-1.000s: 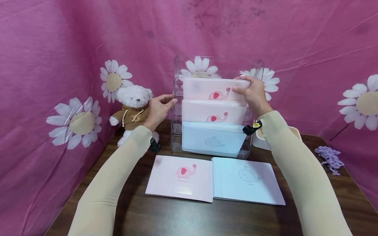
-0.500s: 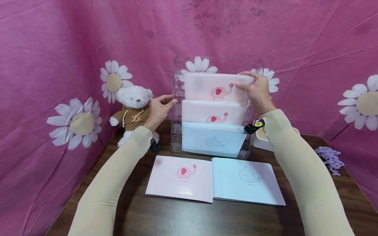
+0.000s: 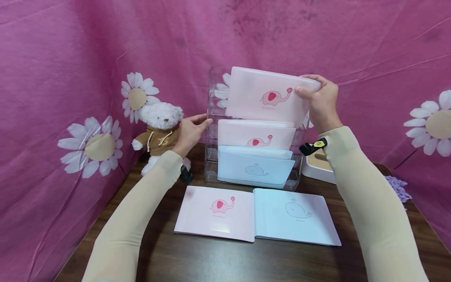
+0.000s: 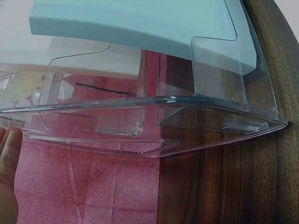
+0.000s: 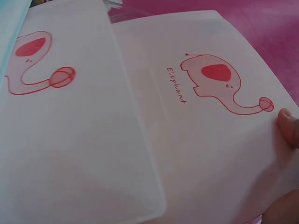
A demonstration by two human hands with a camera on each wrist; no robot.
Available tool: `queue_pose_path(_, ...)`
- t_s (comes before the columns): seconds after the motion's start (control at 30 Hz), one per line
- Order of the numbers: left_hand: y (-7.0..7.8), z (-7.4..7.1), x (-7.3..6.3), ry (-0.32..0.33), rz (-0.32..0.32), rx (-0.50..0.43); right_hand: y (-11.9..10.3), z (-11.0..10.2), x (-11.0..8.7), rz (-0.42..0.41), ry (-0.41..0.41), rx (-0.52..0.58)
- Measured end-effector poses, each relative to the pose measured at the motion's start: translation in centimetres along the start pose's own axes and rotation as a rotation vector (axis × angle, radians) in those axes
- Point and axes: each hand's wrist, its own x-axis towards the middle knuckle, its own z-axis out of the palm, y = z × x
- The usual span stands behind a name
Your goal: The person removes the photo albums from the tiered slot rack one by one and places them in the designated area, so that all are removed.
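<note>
My right hand (image 3: 322, 100) pinches the right end of a pink booklet (image 3: 266, 96) printed with a red elephant, thumb on its front cover. That booklet tilts slightly above the lower tiers of a clear stepped rack (image 3: 211, 152). A second pink elephant booklet (image 3: 243, 135) and a light-blue whale booklet (image 3: 234, 164) stand in those tiers. At the rack's left side, my left hand (image 3: 190, 131) holds its edge between thumb and fingers. The left wrist view shows the rack's clear side wall (image 4: 201, 102) and only a bit of that hand.
On the brown table (image 3: 197, 258) lie a pink elephant booklet (image 3: 204, 225) and a blue whale booklet (image 3: 275, 225), side by side before the rack. A teddy bear (image 3: 163, 135) sits left; a white box (image 3: 318, 172) and purple crochet piece (image 3: 399, 188) are right.
My right hand has lifted the pink elephant booklet up and to the right out of the rack's upper tier, tilting it. The left hand stays at the rack's side.
</note>
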Motion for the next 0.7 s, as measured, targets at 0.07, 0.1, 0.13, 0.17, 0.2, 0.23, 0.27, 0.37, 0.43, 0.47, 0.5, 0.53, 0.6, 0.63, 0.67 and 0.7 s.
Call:
queue_pose_path(0.07,0.0,0.0,-0.1,-0.002,-0.013,-0.007,-0.4,-0.2,0.1,-0.002,0.010,0.057)
queue_pose_path(0.1,0.0,0.0,-0.1,-0.002,-0.018,-0.007,-0.7,-0.4,0.1,-0.004,0.015,0.076)
queue_pose_path(0.13,0.1,0.0,-0.1,-0.003,-0.021,-0.007,-0.9,-0.5,0.2,-0.001,0.019,0.099)
queue_pose_path(0.17,0.1,-0.1,-0.1,-0.004,-0.024,-0.003,-1.2,-0.7,0.3,-0.002,0.024,0.122)
queue_pose_path(0.2,0.1,-0.1,-0.1,-0.005,-0.024,0.001,-1.4,-0.9,0.3,-0.002,0.029,0.144)
queue_pose_path(0.23,0.1,-0.1,-0.1,-0.005,-0.022,0.006,-1.7,-1.1,0.3,-0.006,0.034,0.165)
queue_pose_path(0.27,0.2,-0.1,0.0,-0.005,-0.019,0.013,-1.9,-1.2,0.4,-0.017,0.040,0.179)
queue_pose_path(0.37,0.1,-0.2,0.1,-0.001,-0.017,0.026,-2.7,-1.8,0.6,-0.022,0.050,0.242)
queue_pose_path(0.43,0.0,-0.3,0.1,0.003,-0.017,0.028,-3.2,-2.2,0.7,-0.027,0.053,0.274)
queue_pose_path(0.47,0.0,-0.3,0.1,0.003,-0.019,0.028,-3.4,-2.4,0.7,-0.028,0.055,0.291)
queue_pose_path(0.5,0.0,-0.3,0.1,0.005,-0.019,0.031,-3.6,-2.6,0.8,-0.027,0.057,0.311)
queue_pose_path(0.53,0.0,-0.3,0.1,0.005,-0.018,0.032,-3.8,-2.9,0.8,-0.027,0.060,0.327)
queue_pose_path(0.6,0.0,-0.3,0.1,0.006,-0.015,0.032,-4.2,-3.5,0.9,-0.034,0.071,0.353)
queue_pose_path(0.63,0.0,-0.3,0.1,0.008,-0.012,0.032,-4.4,-3.9,0.9,-0.040,0.078,0.355)
queue_pose_path(0.67,0.0,-0.4,0.1,0.013,-0.009,0.035,-4.5,-4.3,0.9,-0.038,0.085,0.360)
queue_pose_path(0.7,0.0,-0.4,0.1,0.018,-0.006,0.037,-4.6,-4.6,0.8,-0.039,0.094,0.362)
